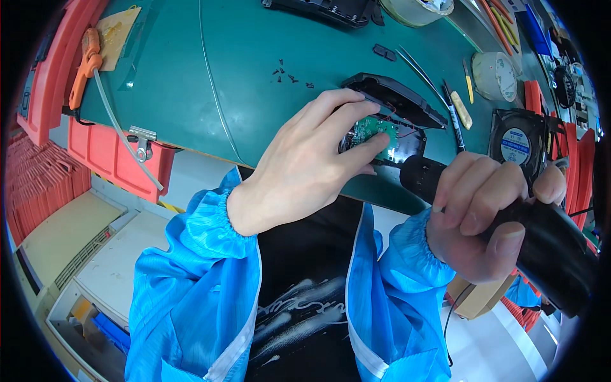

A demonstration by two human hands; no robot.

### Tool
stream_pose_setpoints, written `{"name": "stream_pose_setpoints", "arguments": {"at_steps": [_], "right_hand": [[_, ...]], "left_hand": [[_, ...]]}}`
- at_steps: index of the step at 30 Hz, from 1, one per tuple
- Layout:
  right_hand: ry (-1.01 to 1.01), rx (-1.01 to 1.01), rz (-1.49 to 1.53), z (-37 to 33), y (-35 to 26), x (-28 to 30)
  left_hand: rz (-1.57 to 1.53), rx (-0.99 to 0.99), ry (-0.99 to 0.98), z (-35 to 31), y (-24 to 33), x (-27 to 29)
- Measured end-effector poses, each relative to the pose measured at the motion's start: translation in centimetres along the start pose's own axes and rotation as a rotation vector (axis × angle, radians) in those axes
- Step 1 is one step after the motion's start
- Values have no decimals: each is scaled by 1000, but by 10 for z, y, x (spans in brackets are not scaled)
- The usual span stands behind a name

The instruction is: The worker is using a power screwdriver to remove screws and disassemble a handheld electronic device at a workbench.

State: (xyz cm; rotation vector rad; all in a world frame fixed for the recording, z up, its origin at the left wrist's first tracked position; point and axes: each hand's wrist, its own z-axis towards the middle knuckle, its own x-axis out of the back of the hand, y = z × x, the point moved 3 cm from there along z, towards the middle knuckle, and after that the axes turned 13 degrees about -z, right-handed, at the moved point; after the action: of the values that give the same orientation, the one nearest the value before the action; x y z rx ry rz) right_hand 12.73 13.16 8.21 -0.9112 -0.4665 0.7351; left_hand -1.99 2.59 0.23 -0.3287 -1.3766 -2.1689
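My left hand (305, 156) is closed on an opened black electronic device, its fingers over the green circuit board (367, 130) inside. The black casing half (398, 99) leans up at the far side, joined by thin red wires. My right hand (474, 213) is wrapped round a thick black electric screwdriver (554, 254). Its nose (421, 177) points left at the near right corner of the device; the fine tip is hidden or too small to make out. Several small dark screws (291, 77) lie on the green mat, beyond my left hand.
Tweezers (417, 69), a marker pen (456, 118) and a yellow-handled knife (461, 109) lie right of the device. Rolls of tape (495, 76) and a black fan (514, 143) stand farther right. An orange glue gun (88, 63) hangs at the left edge; a thin tube (210, 76) crosses the mat.
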Motion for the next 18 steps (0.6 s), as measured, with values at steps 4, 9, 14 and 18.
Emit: {"name": "stream_pose_setpoints", "arguments": {"at_steps": [4, 9, 14, 18], "right_hand": [[50, 0, -95, -2, 1, -3], [39, 12, -99, -4, 2, 2], [97, 14, -104, -4, -7, -2], [117, 39, -82, -8, -5, 1]], "left_hand": [[5, 2, -3, 0, 1, 0], [4, 4, -15, 1, 1, 0], [-9, 21, -8, 1, 0, 1], [-43, 42, 1, 1, 0, 1]]}}
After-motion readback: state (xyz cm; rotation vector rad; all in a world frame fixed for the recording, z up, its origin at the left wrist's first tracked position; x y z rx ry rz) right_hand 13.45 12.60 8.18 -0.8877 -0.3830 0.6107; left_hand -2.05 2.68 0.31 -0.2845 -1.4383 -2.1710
